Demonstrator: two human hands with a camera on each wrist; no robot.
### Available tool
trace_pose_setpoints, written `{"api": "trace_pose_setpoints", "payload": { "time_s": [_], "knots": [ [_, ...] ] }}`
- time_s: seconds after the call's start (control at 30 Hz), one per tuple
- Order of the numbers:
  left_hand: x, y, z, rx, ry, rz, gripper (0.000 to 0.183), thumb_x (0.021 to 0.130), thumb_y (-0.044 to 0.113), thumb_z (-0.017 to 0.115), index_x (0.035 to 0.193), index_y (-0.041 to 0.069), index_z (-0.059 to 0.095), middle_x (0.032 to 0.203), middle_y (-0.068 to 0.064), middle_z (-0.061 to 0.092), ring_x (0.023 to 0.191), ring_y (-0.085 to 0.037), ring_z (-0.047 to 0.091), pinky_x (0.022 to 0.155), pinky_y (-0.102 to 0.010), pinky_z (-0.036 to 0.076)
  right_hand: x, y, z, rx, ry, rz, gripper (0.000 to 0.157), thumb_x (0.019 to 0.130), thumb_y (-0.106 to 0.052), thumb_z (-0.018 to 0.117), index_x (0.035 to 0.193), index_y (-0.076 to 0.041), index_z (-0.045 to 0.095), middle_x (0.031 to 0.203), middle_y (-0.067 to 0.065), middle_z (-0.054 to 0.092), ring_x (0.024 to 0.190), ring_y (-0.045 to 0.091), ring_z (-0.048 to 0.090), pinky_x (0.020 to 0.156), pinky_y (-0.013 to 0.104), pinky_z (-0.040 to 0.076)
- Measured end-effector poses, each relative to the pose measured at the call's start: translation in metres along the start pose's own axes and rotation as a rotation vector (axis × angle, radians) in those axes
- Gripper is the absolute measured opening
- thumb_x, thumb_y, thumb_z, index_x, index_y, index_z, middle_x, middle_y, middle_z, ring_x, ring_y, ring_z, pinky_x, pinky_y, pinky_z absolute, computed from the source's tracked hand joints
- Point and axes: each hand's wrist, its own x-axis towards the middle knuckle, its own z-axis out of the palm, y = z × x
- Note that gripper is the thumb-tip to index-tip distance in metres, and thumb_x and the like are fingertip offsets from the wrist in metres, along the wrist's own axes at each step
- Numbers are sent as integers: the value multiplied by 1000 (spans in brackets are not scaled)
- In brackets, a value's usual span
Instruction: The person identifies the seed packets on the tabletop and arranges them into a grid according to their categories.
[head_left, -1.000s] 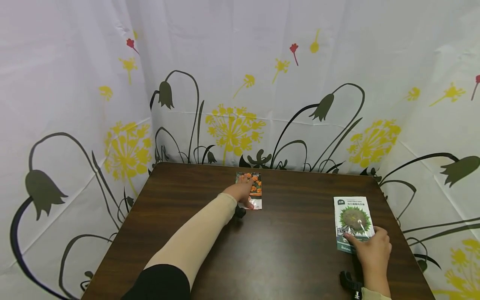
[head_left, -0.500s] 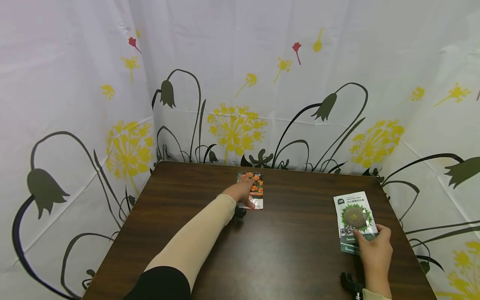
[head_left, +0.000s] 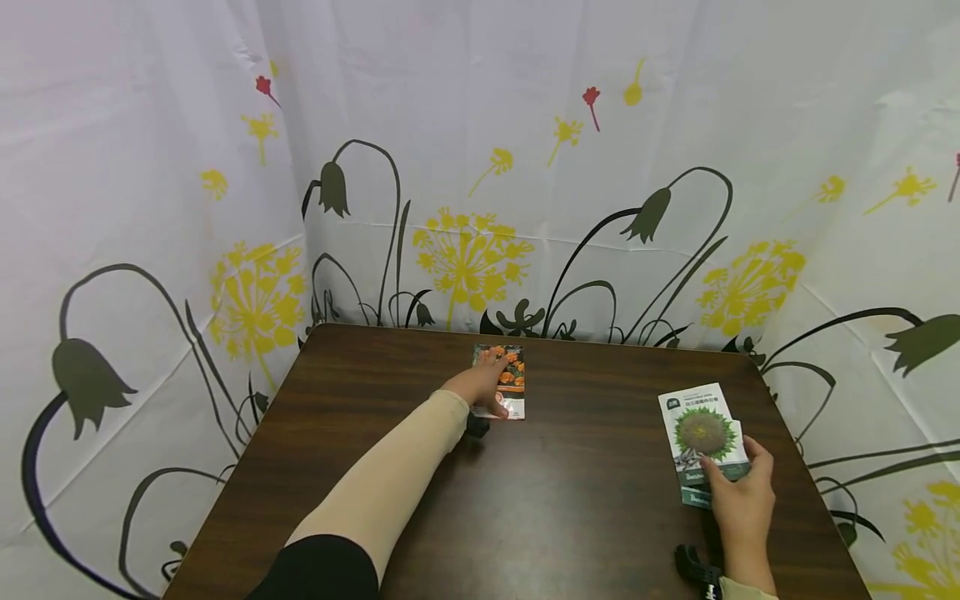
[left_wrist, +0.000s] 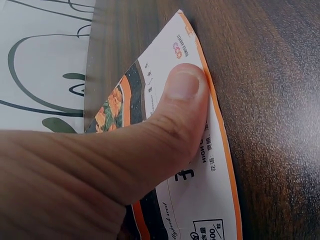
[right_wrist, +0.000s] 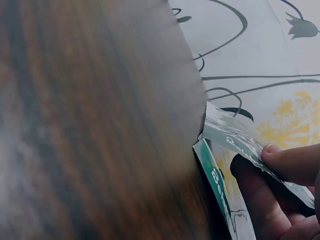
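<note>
At right on the table (head_left: 577,508), in the right grip (head_left: 742,496): upper packet (head_left: 693,417), pinched between thumb on its face and fingers underneath, with the lower packet (head_left: 696,497) below and the fingers parting the two near ends (right wrist view). Long axis of the upper packet running near to far, far end leaning left; right grip at its near right corner, left grip (head_left: 480,385) well apart. At the far middle of the table, directly under the left grip: orange packet (head_left: 512,379), long axis also near to far. Left grip not clenched, fingers extended across the flower picture, thumb resting on the white near end. Key relation: orange packet ahead and well to the left of the right grip, in contact with the left, the nearer of the two.
</note>
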Motion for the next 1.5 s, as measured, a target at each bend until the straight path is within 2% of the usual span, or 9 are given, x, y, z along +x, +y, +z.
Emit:
{"api": "trace_pose_setpoints", "payload": {
  "time_s": [0.2, 0.23, 0.43, 0.57, 0.7, 0.87, 1.07, 1.27, 1.5],
  "knots": [
    [0, -1, 0, -8, 4, 6, 122, 85, 33, 97, 176, 12, 19, 184, -21, -3, 172, -40, -2, 135, -59, 25, 1, -2, 4, -65, -30, -35, 81, 92, -20, 90, 157, 0, 46, 157, 36, 54, 144, 58, 52, 112, 70, 43],
    [0, -1, -1, -7, 5, 11, 122, 85, 33, 97, 176, 11, 18, 184, -22, -3, 172, -40, -2, 135, -59, 24, 1, -2, 5, -68, -39, -41, 81, 91, -21, 91, 155, 1, 47, 157, 37, 53, 147, 59, 48, 115, 71, 39],
    [3, -2, -2, 13, 7, 20, 124, 85, 34, 97, 176, 11, 17, 184, -22, -3, 172, -41, -2, 136, -58, 22, 1, -3, 8, -113, -80, -76, 81, 89, -22, 92, 151, 6, 48, 152, 40, 54, 144, 59, 49, 115, 71, 39],
    [4, -3, 0, 11, 7, 10, 123, 85, 34, 97, 177, 12, 18, 184, -21, -2, 172, -40, -2, 135, -58, 24, -1, -4, 11, -160, -61, -158, 76, 86, -17, 94, 143, 12, 54, 137, 38, 58, 129, 56, 54, 104, 69, 43],
    [5, -5, 1, 7, 9, 9, 123, 85, 35, 96, 177, 14, 18, 184, -20, -3, 172, -39, -2, 135, -58, 26, -2, -7, 17, -197, -64, -221, 70, 84, -13, 95, 137, 14, 57, 122, 36, 55, 116, 52, 52, 91, 67, 44],
    [4, -5, 2, 4, 13, 16, 122, 85, 37, 96, 177, 13, 19, 184, -20, -3, 172, -38, -2, 135, -58, 26, -4, -12, 23, -223, -122, -237, 67, 89, -15, 92, 142, 9, 60, 126, 38, 48, 111, 52, 50, 86, 66, 46],
    [1, -4, 2, 0, 10, 22, 122, 85, 35, 97, 176, 11, 19, 184, -21, -2, 172, -39, -1, 135, -58, 26, -10, -15, 29, -249, -156, -297, 54, 91, -14, 90, 139, 1, 71, 114, 27, 45, 100, 39, 45, 79, 52, 41],
    [-1, -3, 3, 15, 14, 21, 121, 86, 35, 96, 176, 10, 19, 184, -23, -1, 172, -40, 0, 135, -58, 26, -12, -15, 36, -273, -156, -359, 49, 89, -11, 91, 134, 0, 74, 108, 24, 46, 98, 36, 45, 76, 48, 41],
    [1, -3, 2, 11, 17, 28, 122, 85, 35, 96, 176, 11, 18, 184, -22, -1, 172, -39, 0, 135, -57, 26, -16, -23, 41, -308, -209, -358, 50, 91, -15, 89, 136, -1, 73, 112, 26, 46, 89, 36, 51, 71, 47, 44]
  ]
}}
